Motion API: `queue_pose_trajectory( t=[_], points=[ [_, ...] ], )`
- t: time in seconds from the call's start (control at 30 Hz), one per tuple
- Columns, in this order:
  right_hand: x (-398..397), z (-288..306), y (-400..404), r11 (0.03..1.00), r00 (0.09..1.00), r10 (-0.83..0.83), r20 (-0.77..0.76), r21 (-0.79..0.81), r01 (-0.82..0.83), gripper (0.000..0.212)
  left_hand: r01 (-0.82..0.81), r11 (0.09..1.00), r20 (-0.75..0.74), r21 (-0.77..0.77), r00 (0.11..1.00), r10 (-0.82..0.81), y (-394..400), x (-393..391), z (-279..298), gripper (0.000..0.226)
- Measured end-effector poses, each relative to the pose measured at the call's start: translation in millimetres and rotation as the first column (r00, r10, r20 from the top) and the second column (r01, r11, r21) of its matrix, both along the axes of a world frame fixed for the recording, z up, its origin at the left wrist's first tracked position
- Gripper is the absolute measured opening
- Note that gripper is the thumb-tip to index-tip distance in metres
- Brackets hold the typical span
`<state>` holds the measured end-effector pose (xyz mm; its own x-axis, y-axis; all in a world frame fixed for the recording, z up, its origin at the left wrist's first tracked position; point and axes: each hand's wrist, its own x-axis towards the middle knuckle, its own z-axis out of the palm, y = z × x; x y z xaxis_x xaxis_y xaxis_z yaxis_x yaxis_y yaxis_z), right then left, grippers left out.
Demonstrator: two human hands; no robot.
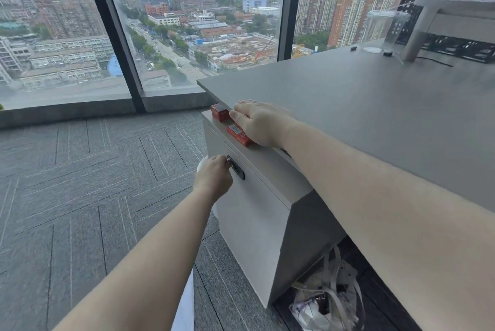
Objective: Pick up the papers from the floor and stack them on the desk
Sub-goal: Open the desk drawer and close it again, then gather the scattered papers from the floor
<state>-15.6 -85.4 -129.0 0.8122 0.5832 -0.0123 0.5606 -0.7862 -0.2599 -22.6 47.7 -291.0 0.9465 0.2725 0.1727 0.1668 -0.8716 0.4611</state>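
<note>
White paper on the floor shows only in slivers: a curved edge (pixel 201 166) behind my left hand and a strip (pixel 185 304) beside my left forearm. The rest is hidden by the arm. My left hand (pixel 214 179) is closed, its fingertips pinched at the top of the black lock (pixel 237 170) on the front of the grey cabinet (pixel 251 223). My right hand (pixel 261 123) lies palm down at the corner where the cabinet top meets the grey desk (pixel 361 105), holding nothing. It touches two red boxes (pixel 219 111), (pixel 237 133).
Grey carpet tiles (pixel 80 183) cover the floor up to floor-to-ceiling windows. A white bag (pixel 326 301) sits under the desk behind the cabinet. At the desk's far right are a clear container (pixel 385 28), a monitor stand (pixel 426 25) and a black cable.
</note>
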Motion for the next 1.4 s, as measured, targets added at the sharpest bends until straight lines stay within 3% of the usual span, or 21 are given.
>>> queue_pose_trajectory(
  t=[0.5, 0.63, 0.77, 1.0, 1.2, 1.4],
  points=[
    [0.2, -1.7, 0.4, 0.999, 0.999, 0.021, 0.026, -0.037, -0.02, 0.052, 0.065, 0.987, -0.072, 0.145, 0.996, -0.055, 15.0, 2.1, 5.6, 0.026],
    [-3.0, -0.5, 1.4, 0.999, 0.999, 0.019, 0.026, -0.051, -0.018, 0.051, 0.052, 0.993, -0.081, 0.104, 0.996, -0.044, 22.5, -4.2, 4.4, 0.029],
    [-4.7, -3.1, 8.3, 0.996, 0.998, 0.013, 0.053, -0.086, -0.008, 0.051, 0.076, 0.996, -0.207, -0.049, 0.975, -0.084, 56.4, -25.8, 1.1, 0.046],
    [-15.6, -18.8, 56.3, 0.967, 0.966, 0.184, 0.183, -0.212, -0.144, 0.054, -0.092, 0.996, -0.431, -0.019, 0.899, 0.075, 158.9, -78.3, -42.2, 0.058],
    [-16.2, -87.5, 144.2, 0.928, 0.958, 0.283, 0.04, -0.266, -0.263, 0.05, -0.211, 0.977, -0.547, -0.038, 0.822, 0.156, 222.9, -114.8, -117.2, 0.052],
    [-17.5, -203.5, 219.0, 0.91, 0.951, 0.212, -0.226, -0.308, -0.277, 0.053, -0.342, 0.934, -0.637, -0.101, 0.744, 0.204, 256.6, -158.7, -202.9, 0.05]
  ],
)
